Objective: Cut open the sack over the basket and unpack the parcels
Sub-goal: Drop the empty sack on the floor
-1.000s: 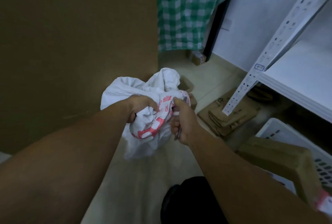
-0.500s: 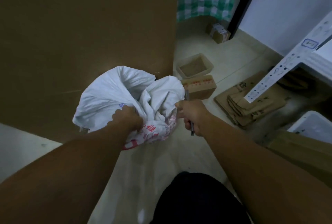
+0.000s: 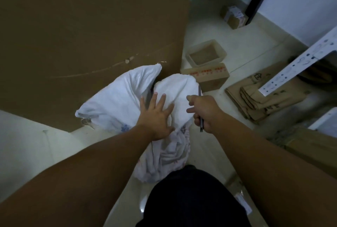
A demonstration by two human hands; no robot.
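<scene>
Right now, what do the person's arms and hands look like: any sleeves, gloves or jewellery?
No gloves on the left hand or the right hand, and no ring or watch shows. The left forearm and right forearm are uncovered to the picture's edge; no sleeve is visible. Dark clothing shows below.

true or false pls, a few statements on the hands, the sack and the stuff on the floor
1. The left hand lies flat, fingers spread, on the white sack. True.
2. The right hand is empty. False: it grips a thin dark cutter.
3. A cardboard box with red print sits on the floor beyond the sack. True.
4. The plastic tub is stacked on the flattened cardboard. False: it stands on the floor behind the box, apart from that pile.
</scene>
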